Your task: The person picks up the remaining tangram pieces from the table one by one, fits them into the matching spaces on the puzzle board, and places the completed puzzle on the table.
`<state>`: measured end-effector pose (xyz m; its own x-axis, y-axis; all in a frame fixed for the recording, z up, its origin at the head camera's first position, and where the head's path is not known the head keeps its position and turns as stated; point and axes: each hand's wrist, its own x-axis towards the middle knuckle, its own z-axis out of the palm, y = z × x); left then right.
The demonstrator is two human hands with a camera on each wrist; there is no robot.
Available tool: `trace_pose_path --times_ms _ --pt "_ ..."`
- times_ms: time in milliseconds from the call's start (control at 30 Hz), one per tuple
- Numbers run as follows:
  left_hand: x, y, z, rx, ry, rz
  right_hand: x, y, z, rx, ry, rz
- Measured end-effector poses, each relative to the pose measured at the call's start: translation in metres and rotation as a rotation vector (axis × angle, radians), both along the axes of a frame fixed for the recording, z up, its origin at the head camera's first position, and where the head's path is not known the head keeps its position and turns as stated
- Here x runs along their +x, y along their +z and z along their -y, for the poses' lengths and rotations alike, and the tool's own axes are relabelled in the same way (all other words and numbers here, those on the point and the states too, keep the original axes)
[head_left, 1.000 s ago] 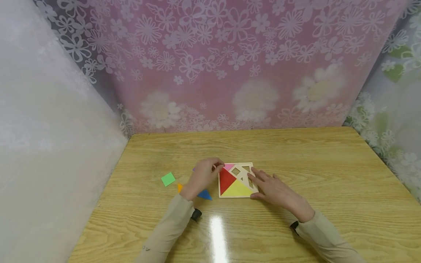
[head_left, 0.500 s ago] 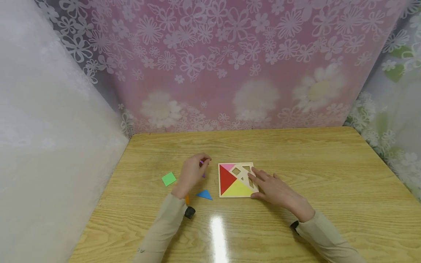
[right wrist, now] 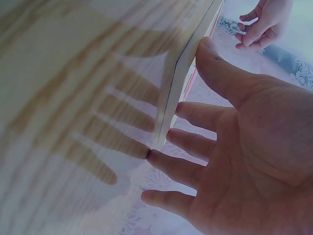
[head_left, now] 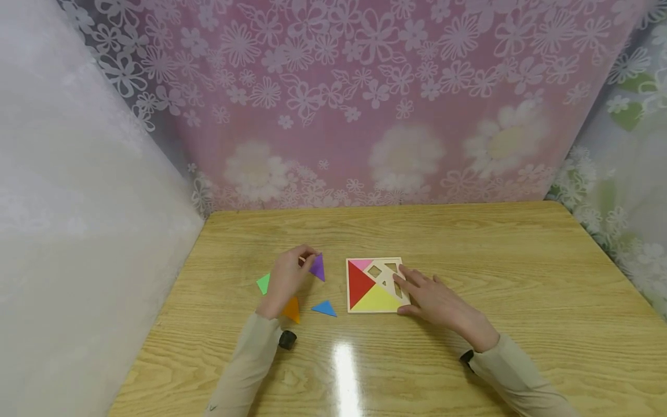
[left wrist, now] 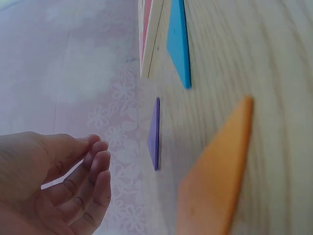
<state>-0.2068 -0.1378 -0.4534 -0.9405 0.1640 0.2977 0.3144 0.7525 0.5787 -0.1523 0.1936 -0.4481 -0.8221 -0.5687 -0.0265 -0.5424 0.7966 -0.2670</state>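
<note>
My left hand [head_left: 285, 277] hovers over the left part of the table with relaxed, loosely bent fingers. Its thumb and index tips meet with nothing visible between them in the left wrist view. Near those fingertips a purple triangle [head_left: 318, 269] lies on the table. Under the hand and wrist are a partly covered orange piece [head_left: 293, 310] and a green piece [head_left: 263, 284]. My right hand [head_left: 435, 301] rests at the right edge of a square tangram board [head_left: 378, 259], its spread fingers touching the rim. Red [head_left: 358, 285], yellow [head_left: 378, 300] and pink [head_left: 361, 264] pieces sit in the board.
A blue triangle [head_left: 325, 308] lies between the orange piece and the board. The board's upper right shows several cut-out holes. Beyond the wooden table [head_left: 469, 237] hangs a pink floral curtain [head_left: 323, 116], with pale cloth on both sides.
My left hand has moved left, away from the board's upper left corner, uncovering the purple triangle and partly covering the green piece. The right hand and the board have stayed put.
</note>
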Motion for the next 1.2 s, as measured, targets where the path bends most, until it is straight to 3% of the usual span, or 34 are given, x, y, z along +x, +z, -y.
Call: trace_pose_path --times_ms 200,400,700,900,1200 --pt "0.005 -0.001 0.015 0.035 0.015 0.032 0.001 0.001 0.000 -0.001 -0.002 -0.002" --pt "0.011 -0.001 0.030 0.028 -0.011 0.035 0.001 0.003 0.001 -0.007 -0.003 0.004" --pt "0.027 -0.001 0.058 -0.100 -0.193 0.116 0.000 0.001 0.000 -0.003 -0.001 0.011" --pt "0.041 -0.001 0.070 -0.168 -0.275 0.180 0.000 0.001 0.000 -0.002 0.004 0.012" --pt "0.046 -0.004 0.075 -0.203 -0.308 0.177 -0.001 0.000 0.000 0.001 -0.002 0.015"
